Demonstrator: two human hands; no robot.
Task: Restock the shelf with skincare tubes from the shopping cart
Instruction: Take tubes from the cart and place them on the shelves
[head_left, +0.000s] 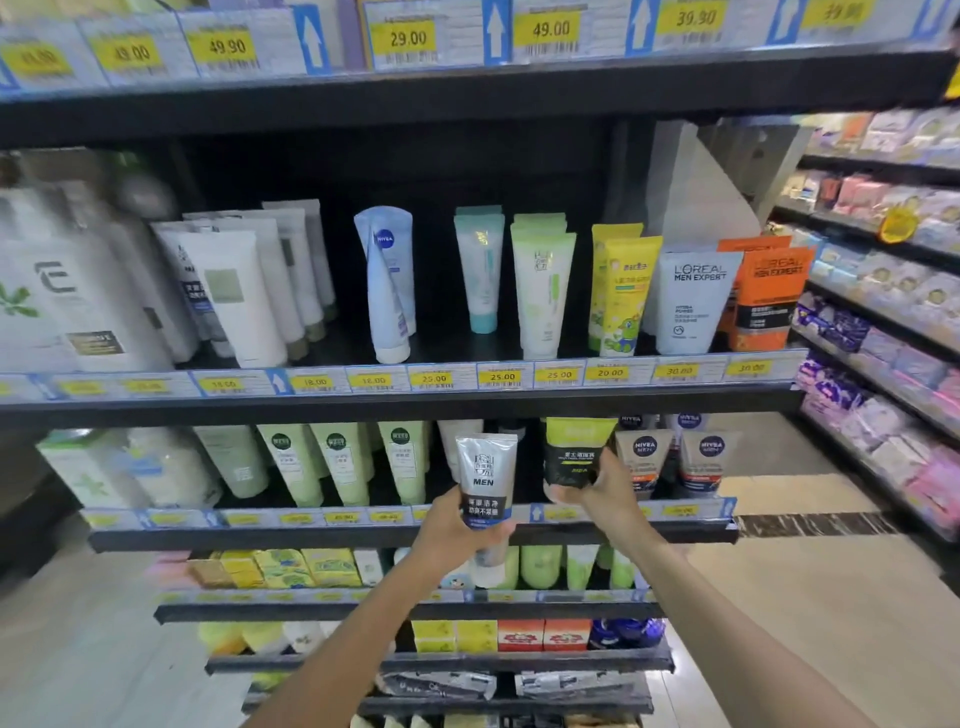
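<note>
My left hand (452, 530) grips a silver and black tube marked MEN (485, 478), held upright in front of the second shelf (363, 538) from the middle. My right hand (605, 488) holds a green and black tube (574, 452) at that same shelf, just left of the Nivea Men tubes (644, 460). Both arms reach forward from below. The shopping cart is out of view.
The shelf above (395, 400) carries white, blue, green, yellow and L'Oreal tubes (693, 301) with yellow price tags. Pale green tubes (340, 462) stand left of my hands. Lower shelves hold boxes and tubes. Another stocked aisle (883, 322) runs along the right, over a tan floor.
</note>
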